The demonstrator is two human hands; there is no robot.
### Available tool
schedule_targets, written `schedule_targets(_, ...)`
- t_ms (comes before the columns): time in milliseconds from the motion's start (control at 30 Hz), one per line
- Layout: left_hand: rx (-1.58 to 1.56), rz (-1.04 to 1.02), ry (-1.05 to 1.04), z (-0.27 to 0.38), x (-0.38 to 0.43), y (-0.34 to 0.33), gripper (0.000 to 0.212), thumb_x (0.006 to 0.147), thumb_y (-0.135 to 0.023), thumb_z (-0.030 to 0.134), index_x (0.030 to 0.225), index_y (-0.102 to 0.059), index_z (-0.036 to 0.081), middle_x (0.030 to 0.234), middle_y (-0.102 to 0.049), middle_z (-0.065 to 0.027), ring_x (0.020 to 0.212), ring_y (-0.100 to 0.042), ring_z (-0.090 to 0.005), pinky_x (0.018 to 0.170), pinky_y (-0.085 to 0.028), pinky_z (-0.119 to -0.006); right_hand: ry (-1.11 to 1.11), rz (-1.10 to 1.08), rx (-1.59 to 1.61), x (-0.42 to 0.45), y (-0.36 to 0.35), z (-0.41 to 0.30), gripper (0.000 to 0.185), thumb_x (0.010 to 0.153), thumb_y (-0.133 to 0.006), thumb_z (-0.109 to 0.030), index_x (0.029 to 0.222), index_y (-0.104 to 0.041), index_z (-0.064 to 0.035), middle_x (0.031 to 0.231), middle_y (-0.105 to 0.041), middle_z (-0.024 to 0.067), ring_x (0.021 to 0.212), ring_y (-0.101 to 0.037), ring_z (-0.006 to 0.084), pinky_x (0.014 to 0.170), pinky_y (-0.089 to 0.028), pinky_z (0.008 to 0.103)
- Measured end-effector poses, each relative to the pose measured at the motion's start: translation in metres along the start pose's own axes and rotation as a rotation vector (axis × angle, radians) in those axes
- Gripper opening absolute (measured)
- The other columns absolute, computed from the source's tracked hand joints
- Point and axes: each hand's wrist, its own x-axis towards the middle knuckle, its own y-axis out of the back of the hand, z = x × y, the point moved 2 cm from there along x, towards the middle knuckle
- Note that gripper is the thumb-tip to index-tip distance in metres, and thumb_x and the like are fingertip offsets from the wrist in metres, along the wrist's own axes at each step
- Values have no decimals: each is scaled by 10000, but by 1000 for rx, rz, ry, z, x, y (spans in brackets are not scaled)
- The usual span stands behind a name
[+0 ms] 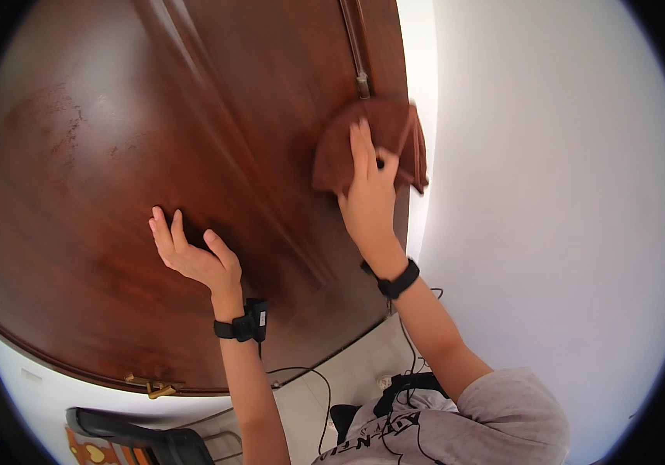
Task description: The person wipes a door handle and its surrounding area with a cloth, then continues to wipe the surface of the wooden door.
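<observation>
A large dark brown wooden door point(193, 174) fills the left and middle of the view. My right hand point(370, 186) presses a folded maroon cloth point(338, 145) against the door near its right edge, just below a metal fitting point(363, 86) at the end of a long strip. To the left, my left hand point(196, 256) is raised at the door's surface with its fingers apart, holding nothing; whether it touches the wood I cannot tell. Both wrists wear black straps, and a small black device sits on the left one.
A brass-coloured handle point(158, 388) is on the door's lower left edge. A black chair point(135, 433) stands at the bottom left. Black cables point(326, 389) hang by my body above the tiled floor point(309, 401). A white wall point(542, 174) lies to the right.
</observation>
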Motion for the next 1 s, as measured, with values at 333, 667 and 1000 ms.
schedule_targets(333,40,-21,-9,-2,-9,-5,385,864,-385,243,1151,-416,-12,1303,-345,-155,1205,-304,-324,965,-224,-414,-356,135,704,-54,12,36,518,687,-421,142,1186,-405,3,1158,-473,176,1097,-445,271,933,-331,304)
schedule_targets(667,35,-16,11,8,4,-2,379,871,-379,250,1149,-421,-4,1306,-341,-157,1208,-300,-321,964,-226,-413,95,132,272,35,6,-27,756,571,-626,26,1264,-342,-83,1350,-256,93,973,-362,317,893,-311,379)
schedule_targets(1000,25,-15,10,2,-5,-3,370,864,-393,230,1147,-422,-6,1309,-338,-151,1209,-299,-320,965,-223,-414,-194,-179,122,-127,-28,70,813,551,-598,114,1286,-307,-73,1346,-253,136,1039,-371,363,910,-349,398)
